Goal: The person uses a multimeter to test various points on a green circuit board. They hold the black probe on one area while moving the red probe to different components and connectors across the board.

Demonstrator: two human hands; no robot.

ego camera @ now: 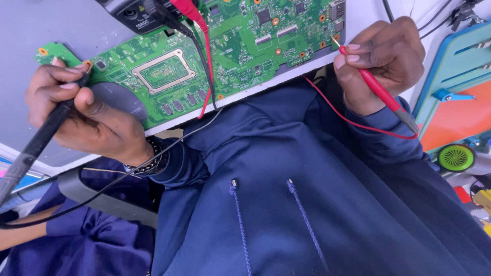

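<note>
A green circuit board (pixel 204 56) lies on a grey table top (pixel 36 20), reaching to the table's near edge. My left hand (pixel 82 110) grips a black test probe (pixel 38 140) like a pen, its tip on the board's left end. My right hand (pixel 381 59) pinches a red test probe (pixel 378 92), whose metal tip touches the board's right edge. Red and black leads run across the board up to a dark meter (pixel 135 13) at the top.
My dark blue hooded top (pixel 286 204) fills the lower view. A beaded bracelet (pixel 151 161) circles my left wrist. At the right stand a light blue rack (pixel 450 56) with an orange panel and a round green part (pixel 456 157).
</note>
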